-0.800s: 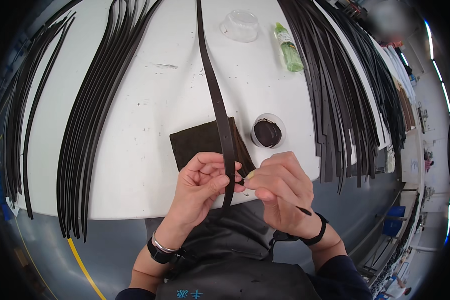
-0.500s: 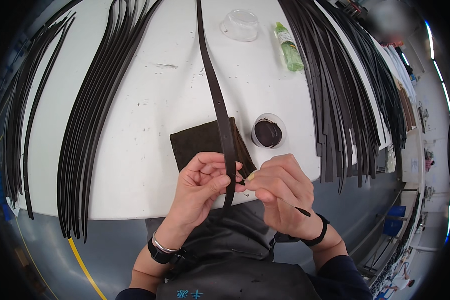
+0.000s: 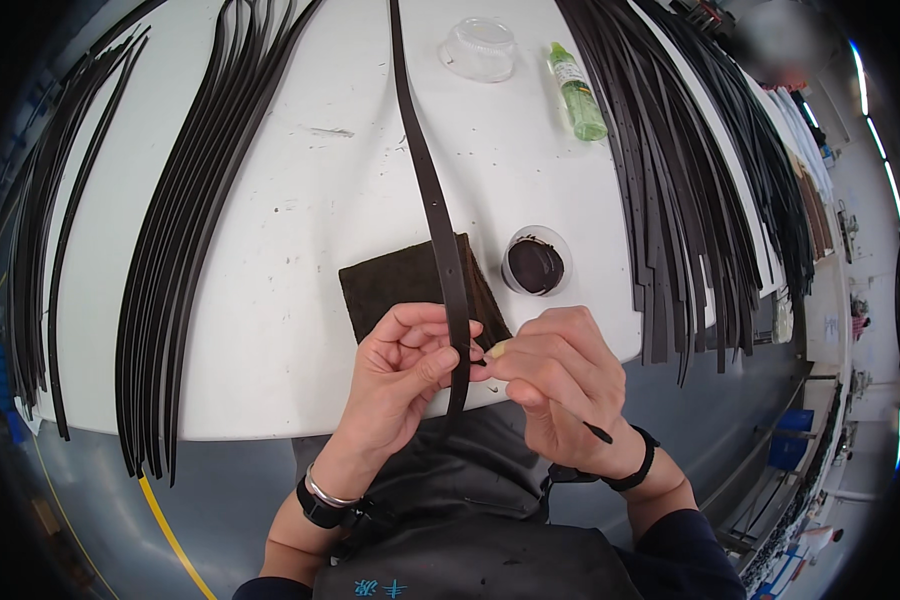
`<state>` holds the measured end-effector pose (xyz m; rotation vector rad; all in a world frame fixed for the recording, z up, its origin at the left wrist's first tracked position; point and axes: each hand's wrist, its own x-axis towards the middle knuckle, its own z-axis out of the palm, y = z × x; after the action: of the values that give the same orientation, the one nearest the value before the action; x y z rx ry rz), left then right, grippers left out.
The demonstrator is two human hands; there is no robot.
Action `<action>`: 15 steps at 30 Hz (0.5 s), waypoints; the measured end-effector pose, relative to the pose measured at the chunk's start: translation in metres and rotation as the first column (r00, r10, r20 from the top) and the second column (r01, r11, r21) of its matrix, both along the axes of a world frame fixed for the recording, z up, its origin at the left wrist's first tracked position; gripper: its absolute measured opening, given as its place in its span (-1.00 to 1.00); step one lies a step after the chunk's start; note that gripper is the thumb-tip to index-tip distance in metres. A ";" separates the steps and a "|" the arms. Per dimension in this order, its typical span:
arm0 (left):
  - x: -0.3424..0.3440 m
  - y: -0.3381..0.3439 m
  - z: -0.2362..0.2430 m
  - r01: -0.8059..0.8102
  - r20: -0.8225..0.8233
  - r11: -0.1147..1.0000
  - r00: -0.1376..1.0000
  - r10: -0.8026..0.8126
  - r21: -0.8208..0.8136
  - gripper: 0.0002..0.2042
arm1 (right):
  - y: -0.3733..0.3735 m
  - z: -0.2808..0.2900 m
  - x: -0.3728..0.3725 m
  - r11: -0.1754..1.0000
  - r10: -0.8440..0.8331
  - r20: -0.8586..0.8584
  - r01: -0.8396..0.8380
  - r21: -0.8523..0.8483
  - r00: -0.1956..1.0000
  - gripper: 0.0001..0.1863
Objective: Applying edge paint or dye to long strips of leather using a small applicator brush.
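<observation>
A long dark brown leather strap [image 3: 433, 190] with small holes runs down the table and over its near edge. My left hand [image 3: 400, 375] pinches it between thumb and fingers near its lower end. Beside that grip, my right hand [image 3: 565, 385] is closed round a thin stick [image 3: 598, 433] whose rear end is black. Its front end is close to the strap's right edge, where fingers partly hide it; contact I cannot tell. Something pale yellow [image 3: 498, 350] shows at a right fingertip. Beneath the strap lies a folded dark brown cloth [image 3: 390, 285].
A cup of dark paste [image 3: 536, 262] stands right of the cloth. Farther back are a clear plastic lid or bowl [image 3: 478, 50] and a green bottle [image 3: 578, 95]. Dark straps hang over the white table [image 3: 270, 340] at left [image 3: 185, 240] and right [image 3: 670, 190].
My right hand and the stick have shifted very slightly; the stick's rear end is a little lower and farther left. My left hand and the strap stay nearly the same.
</observation>
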<state>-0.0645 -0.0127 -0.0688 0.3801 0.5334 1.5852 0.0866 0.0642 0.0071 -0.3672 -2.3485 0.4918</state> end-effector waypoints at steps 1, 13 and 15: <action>0.000 0.000 0.001 0.000 0.005 1.000 1.000 0.000 -0.003 -0.73 | -0.001 -0.001 0.001 0.999 -0.031 0.012 0.031 0.014 0.999 -0.82; -0.001 0.000 -0.005 -0.002 -0.031 1.000 1.000 0.002 -0.004 -0.74 | -0.001 0.000 -0.002 1.000 0.023 -0.003 -0.023 -0.007 1.000 -0.81; 0.000 0.001 0.000 -0.003 -0.013 1.000 1.000 0.002 -0.003 -0.73 | 0.003 -0.002 -0.001 1.000 0.005 0.001 -0.005 0.008 1.000 -0.82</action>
<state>-0.0645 -0.0121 -0.0688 0.3879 0.5461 1.5852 0.0855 0.0677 0.0047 -0.3577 -2.3524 0.4851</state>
